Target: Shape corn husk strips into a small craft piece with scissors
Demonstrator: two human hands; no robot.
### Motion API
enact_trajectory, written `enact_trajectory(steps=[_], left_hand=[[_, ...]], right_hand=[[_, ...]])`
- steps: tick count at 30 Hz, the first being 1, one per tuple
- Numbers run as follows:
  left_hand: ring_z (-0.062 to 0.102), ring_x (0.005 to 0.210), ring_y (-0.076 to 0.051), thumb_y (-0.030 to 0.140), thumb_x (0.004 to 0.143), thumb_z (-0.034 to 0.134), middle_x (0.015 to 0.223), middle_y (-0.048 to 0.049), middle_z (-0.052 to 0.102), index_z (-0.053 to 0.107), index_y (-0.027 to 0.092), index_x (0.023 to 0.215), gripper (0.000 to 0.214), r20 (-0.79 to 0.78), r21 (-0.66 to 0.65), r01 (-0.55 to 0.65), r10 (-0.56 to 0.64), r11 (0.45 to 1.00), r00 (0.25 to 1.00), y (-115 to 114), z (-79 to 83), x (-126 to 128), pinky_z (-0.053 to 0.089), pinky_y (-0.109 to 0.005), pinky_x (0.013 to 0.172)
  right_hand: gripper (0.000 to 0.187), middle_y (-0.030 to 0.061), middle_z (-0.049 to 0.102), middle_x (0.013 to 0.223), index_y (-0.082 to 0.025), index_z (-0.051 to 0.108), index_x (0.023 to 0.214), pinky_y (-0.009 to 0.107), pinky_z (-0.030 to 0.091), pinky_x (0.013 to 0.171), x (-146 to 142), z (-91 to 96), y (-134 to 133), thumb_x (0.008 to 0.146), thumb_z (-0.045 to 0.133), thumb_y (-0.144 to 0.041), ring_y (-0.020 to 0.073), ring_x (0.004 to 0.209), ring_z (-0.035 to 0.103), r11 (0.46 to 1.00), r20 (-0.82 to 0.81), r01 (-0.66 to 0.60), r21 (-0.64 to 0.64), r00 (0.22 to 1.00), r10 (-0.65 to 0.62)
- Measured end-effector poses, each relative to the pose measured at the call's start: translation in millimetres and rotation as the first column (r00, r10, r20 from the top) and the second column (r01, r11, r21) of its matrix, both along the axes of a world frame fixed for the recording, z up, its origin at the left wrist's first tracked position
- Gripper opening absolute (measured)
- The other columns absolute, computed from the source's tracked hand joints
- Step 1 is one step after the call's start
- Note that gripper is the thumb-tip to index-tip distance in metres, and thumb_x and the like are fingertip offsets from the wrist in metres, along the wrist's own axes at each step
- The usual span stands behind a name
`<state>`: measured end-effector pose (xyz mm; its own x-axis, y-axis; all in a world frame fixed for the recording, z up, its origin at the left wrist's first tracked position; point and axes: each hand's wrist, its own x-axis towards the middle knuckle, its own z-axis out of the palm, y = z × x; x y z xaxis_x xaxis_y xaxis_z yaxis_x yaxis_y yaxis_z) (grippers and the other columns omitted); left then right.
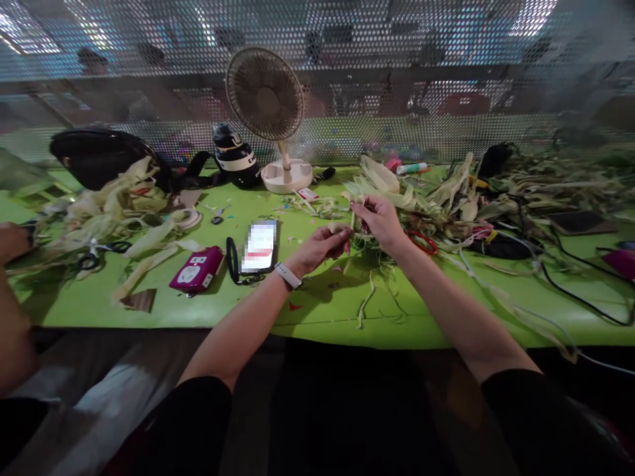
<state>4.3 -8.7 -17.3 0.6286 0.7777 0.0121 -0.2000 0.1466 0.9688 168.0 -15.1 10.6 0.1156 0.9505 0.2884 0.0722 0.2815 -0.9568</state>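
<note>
Between my two hands runs a thin, pale strip of corn husk [353, 221]. My left hand [322, 248], with a white band on its wrist, pinches the strip's lower part, fingers closed. Higher and to the right, my right hand [378, 219] is closed on the upper end of the same strip. Loose husk fibres [367, 301] lie on the green table under the hands. A heap of dried corn husks [446, 198] spreads right behind my right hand, and red-handled scissors [423, 243] lie beside that forearm.
A phone [258, 246] and a purple box [197, 271] lie on the green table [307, 311] to the left. Behind stand a fan [268, 99] and a black bottle [235, 155]. More husks [112, 208] and scissors [94, 254] lie near another person's arm [12, 244]. Cables [570, 284] cross the right side.
</note>
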Motion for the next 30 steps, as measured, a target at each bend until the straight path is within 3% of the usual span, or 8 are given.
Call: enact_trajectory(steps=[4,9,15,19,22,24,27,30], left_hand=[[0.043,0.043,-0.004,0.055,0.069,0.077,0.056,0.0031,0.059,0.063,0.015,0.083,0.044,-0.104,0.106,0.076,-0.065,0.991,0.992,-0.8,4.4,-2.9,0.029,-0.018,0.041],[0.048,0.045,-0.005,0.052,0.067,0.080,0.053,0.0038,0.057,0.061,0.014,0.079,0.043,-0.183,0.154,0.146,-0.117,0.977,0.976,1.0,4.3,-4.9,0.037,-0.019,0.046],[0.056,0.055,-0.007,0.048,0.077,0.073,0.065,0.0018,0.064,0.060,0.017,0.098,0.039,0.019,0.114,-0.079,0.077,0.990,0.997,5.5,-5.1,1.6,0.042,-0.019,0.052],[0.055,0.052,-0.007,0.048,0.081,0.069,0.065,0.0021,0.065,0.055,0.018,0.094,0.036,0.097,0.121,-0.218,0.207,0.969,0.974,8.6,-3.9,3.7,0.040,-0.019,0.050],[0.053,0.049,-0.006,0.048,0.078,0.073,0.064,0.0025,0.064,0.054,0.017,0.087,0.038,0.117,0.136,-0.253,0.238,0.958,0.964,8.8,-1.8,4.1,0.040,-0.018,0.049],[0.055,0.051,-0.006,0.050,0.075,0.075,0.063,0.0026,0.064,0.056,0.017,0.090,0.040,0.161,0.095,-0.274,0.257,0.957,0.953,8.2,-0.6,3.7,0.041,-0.018,0.049],[0.054,0.048,-0.006,0.051,0.073,0.077,0.057,0.0039,0.061,0.060,0.016,0.091,0.043,0.176,0.076,-0.282,0.265,0.957,0.948,6.9,0.6,3.0,0.039,-0.018,0.046],[0.050,0.043,-0.005,0.050,0.069,0.080,0.050,0.0051,0.057,0.060,0.015,0.082,0.042,0.114,0.141,-0.256,0.241,0.956,0.964,5.5,0.6,3.8,0.039,-0.018,0.045]], right_hand=[[0.049,-0.0072,0.044,0.046,-0.022,0.049,0.064,0.025,0.028,0.041,-5.4,-1.8,-2.1,0.069,0.073,-0.064,0.0075,0.039,0.036,1.000,0.012,-0.015,-0.004,1.000,0.015],[0.050,-0.0080,0.041,0.043,-0.022,0.048,0.061,0.025,0.028,0.040,-9.3,-6.5,-0.5,0.067,0.074,-0.065,0.0073,0.038,0.035,0.997,0.025,-0.017,-0.075,0.999,0.019],[0.054,-0.0062,0.047,0.052,-0.022,0.051,0.069,0.025,0.034,0.045,3.1,-12.8,8.7,0.070,0.064,-0.075,0.0087,0.045,0.041,0.987,-0.041,0.134,-0.084,0.990,-0.137],[0.063,-0.0008,0.052,0.056,-0.021,0.051,0.059,0.027,0.037,0.051,4.3,-13.3,4.5,0.078,0.047,-0.081,0.0111,0.052,0.048,0.983,0.135,0.110,-0.147,0.987,-0.090],[0.066,-0.0023,0.046,0.050,-0.020,0.048,0.054,0.027,0.033,0.050,-1.7,-12.1,-1.1,0.075,0.048,-0.083,0.0103,0.049,0.043,0.996,0.276,-0.009,-0.087,0.961,0.032],[0.066,-0.0038,0.044,0.049,-0.021,0.047,0.056,0.026,0.032,0.049,-5.4,-11.4,-2.8,0.071,0.050,-0.085,0.0097,0.048,0.041,0.998,0.256,-0.051,-0.038,0.965,0.059],[0.066,-0.0051,0.042,0.050,-0.021,0.045,0.059,0.026,0.030,0.048,-7.7,-10.4,-2.9,0.068,0.051,-0.086,0.0093,0.048,0.038,1.000,0.211,-0.028,0.012,0.977,0.025],[0.067,-0.0047,0.039,0.050,-0.022,0.041,0.057,0.026,0.028,0.049,-7.4,-9.5,-4.0,0.069,0.049,-0.087,0.0099,0.050,0.036,0.996,0.278,0.052,0.070,0.958,-0.070]])
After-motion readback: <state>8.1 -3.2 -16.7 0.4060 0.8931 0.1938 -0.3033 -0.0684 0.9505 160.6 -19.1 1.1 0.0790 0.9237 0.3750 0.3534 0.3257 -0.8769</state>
